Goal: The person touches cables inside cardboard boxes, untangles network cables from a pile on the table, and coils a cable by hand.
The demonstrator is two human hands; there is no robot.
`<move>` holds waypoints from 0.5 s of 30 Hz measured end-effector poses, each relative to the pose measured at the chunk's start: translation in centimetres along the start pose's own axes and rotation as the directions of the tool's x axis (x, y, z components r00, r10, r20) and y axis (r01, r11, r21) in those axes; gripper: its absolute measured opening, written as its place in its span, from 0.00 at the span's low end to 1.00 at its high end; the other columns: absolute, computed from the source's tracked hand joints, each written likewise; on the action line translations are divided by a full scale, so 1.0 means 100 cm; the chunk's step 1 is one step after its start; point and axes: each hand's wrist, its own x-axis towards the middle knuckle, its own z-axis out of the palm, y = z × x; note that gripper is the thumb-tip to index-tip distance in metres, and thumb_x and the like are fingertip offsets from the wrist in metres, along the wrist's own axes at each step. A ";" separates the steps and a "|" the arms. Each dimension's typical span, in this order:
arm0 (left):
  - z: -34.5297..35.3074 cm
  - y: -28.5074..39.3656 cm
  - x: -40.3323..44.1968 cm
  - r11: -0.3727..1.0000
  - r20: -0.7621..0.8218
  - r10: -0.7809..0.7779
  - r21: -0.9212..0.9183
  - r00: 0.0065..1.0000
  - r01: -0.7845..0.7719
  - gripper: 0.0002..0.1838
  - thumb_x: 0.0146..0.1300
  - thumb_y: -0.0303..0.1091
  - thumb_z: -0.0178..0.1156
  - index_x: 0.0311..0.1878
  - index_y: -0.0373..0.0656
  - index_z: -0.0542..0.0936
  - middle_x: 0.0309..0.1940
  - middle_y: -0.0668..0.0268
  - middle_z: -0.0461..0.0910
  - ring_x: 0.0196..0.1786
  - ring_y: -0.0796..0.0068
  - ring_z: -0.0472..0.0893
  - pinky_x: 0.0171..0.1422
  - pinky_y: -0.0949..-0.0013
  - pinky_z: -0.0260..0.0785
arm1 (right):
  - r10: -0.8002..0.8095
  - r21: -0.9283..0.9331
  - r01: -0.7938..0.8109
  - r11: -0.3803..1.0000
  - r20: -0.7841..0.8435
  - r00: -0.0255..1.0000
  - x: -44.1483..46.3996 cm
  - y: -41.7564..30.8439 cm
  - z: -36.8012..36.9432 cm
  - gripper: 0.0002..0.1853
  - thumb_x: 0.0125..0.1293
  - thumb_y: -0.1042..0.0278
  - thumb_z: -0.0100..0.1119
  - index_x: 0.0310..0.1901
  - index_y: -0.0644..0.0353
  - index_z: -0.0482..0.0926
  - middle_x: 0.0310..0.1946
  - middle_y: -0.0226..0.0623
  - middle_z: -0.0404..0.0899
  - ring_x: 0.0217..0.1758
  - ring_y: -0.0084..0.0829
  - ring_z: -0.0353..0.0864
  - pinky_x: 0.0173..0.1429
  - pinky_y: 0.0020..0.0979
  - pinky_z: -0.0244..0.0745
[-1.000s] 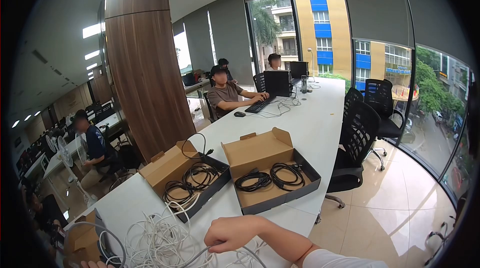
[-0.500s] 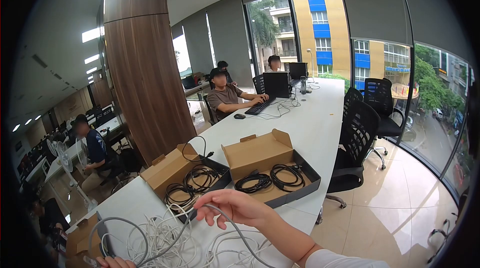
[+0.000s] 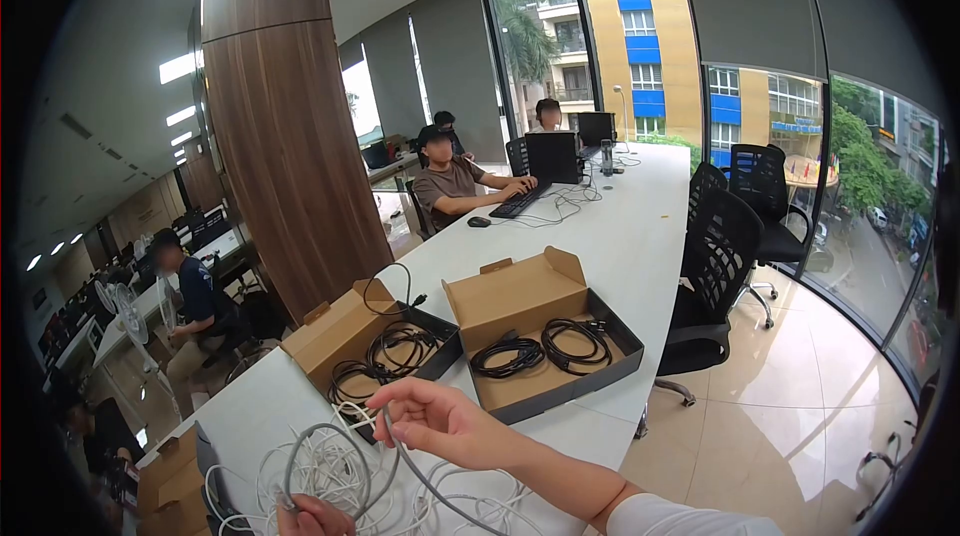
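Near the bottom edge, my left hand [image 3: 316, 517] is closed on a grey cable [image 3: 290, 471], which forms a loop above it. My right hand [image 3: 437, 423] pinches the same cable between thumb and fingers, and a length hangs from it toward the lower right. Beneath both hands lies a tangle of white cables [image 3: 335, 466]. Just beyond my right hand, an open cardboard box [image 3: 545, 391] holds two coiled black cables [image 3: 577, 346]. Another open box [image 3: 330, 336] to its left has black cables [image 3: 395, 351], with one loop rising over its edge.
A third open box [image 3: 170, 476] stands at the lower left. Farther along the white table [image 3: 620, 226] are a mouse [image 3: 479, 222], a keyboard [image 3: 520, 200] and monitors [image 3: 552, 158]. A person [image 3: 450, 186] sits typing there. Black chairs [image 3: 715, 266] line the right side.
My left hand has come further into view and moved right with the grey cable. My right hand rose, then shifted slightly left. The grey loop is now smaller and nearer my right hand.
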 end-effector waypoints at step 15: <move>0.013 -0.025 0.004 0.862 0.040 -0.362 -0.365 0.931 0.351 0.11 0.73 0.41 0.50 0.43 0.43 0.71 0.18 0.78 0.54 0.18 0.85 0.52 0.24 0.78 0.48 | -0.250 -0.653 0.214 0.726 0.038 0.967 -0.003 0.003 0.019 0.17 0.66 0.71 0.59 0.56 0.60 0.76 0.32 0.37 0.80 0.32 0.30 0.79 0.35 0.27 0.73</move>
